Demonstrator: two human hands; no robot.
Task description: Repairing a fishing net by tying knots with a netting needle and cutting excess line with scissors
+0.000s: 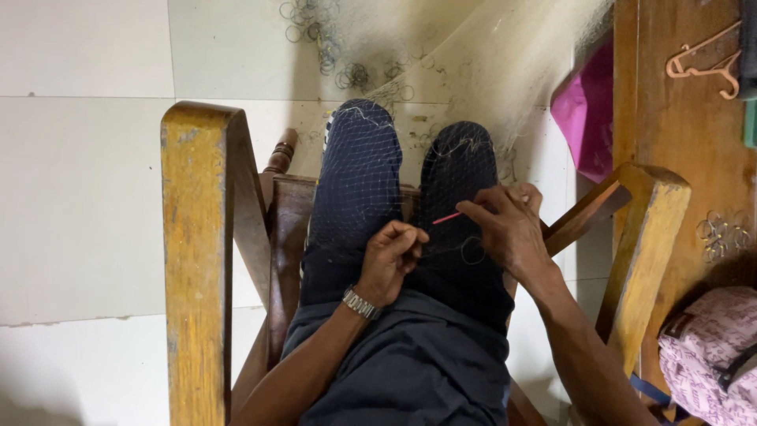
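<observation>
Head view: the person sits in a wooden chair (197,237), a fine net (363,181) draped over both knees and trailing to the floor at twelve o'clock. The left hand (392,254) is pinched tight on the mesh at the lap. The right hand (509,225), at three o'clock of it, is closed narrowly around a thin pink needle (448,217) pointing toward nine o'clock. The mesh looks slack, so the needle tip could snag a wrong loop. If the left pinch slips, the strand may loosen. Small metal rings (323,31) on the floor could tangle.
</observation>
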